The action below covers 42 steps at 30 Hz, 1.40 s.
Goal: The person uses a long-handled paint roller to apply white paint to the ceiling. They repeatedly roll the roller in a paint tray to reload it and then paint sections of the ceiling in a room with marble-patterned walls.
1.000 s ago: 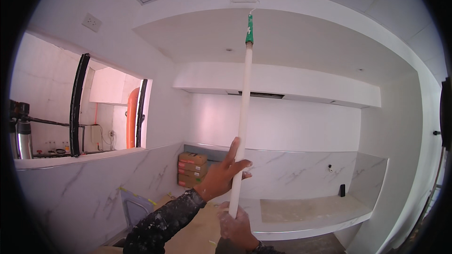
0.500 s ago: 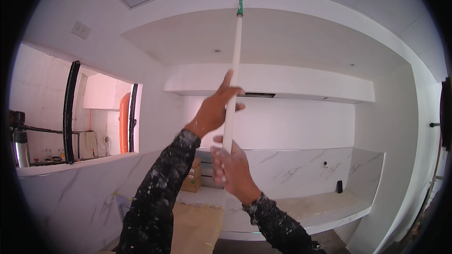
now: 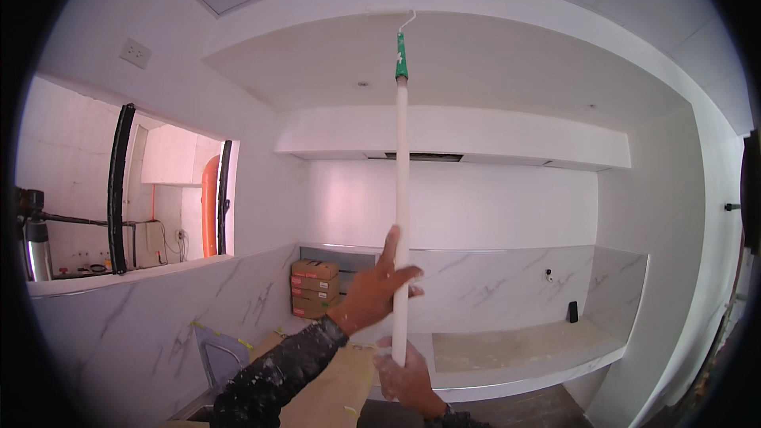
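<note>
A long white pole point(image 3: 402, 158) stands nearly upright before me, bearing a paint roller by its green handle point(image 3: 401, 57). The roller's thin bent frame point(image 3: 411, 19) reaches the lower edge of the white ceiling beam point(image 3: 317, 6); its pale sleeve hardly shows against the white. Partway up the pole, my left hand point(image 3: 371, 295) is closed around it, index finger pointing up along the shaft. Below that, my right hand point(image 3: 408, 380) grips the pole near its lower end. Dark, paint-spattered sleeves cover both forearms.
Cardboard boxes point(image 3: 314, 289) are stacked in the corner beyond my left arm. A marbled counter point(image 3: 523, 376) runs along the back, with a small black object point(image 3: 572, 312) on it. To the left is a wall opening point(image 3: 119, 190) with an orange pipe point(image 3: 210, 206) behind.
Both hands have come down with the pole. The roller has moved down from the middle of the beam's face toward its lower edge, and the pole stands straighter.
</note>
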Motion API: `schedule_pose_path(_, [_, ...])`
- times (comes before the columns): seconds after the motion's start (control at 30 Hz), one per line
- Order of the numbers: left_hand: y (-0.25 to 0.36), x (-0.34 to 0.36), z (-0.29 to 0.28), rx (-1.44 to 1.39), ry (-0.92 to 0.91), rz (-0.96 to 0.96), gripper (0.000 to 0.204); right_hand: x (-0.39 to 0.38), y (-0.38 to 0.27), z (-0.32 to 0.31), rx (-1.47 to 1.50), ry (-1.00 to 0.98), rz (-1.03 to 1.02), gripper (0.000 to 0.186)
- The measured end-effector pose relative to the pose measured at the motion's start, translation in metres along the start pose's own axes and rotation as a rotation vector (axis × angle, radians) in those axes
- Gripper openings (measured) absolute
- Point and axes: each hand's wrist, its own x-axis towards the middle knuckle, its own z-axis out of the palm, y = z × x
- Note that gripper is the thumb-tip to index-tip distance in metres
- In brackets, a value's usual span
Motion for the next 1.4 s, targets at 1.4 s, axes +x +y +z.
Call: schedule_pose_path(1.4, [0.029,0.058,-0.020,-1.164,0.376,-0.620,0.058,-0.064,-0.001,-0.072,0.096,-0.215,0.308,0.036])
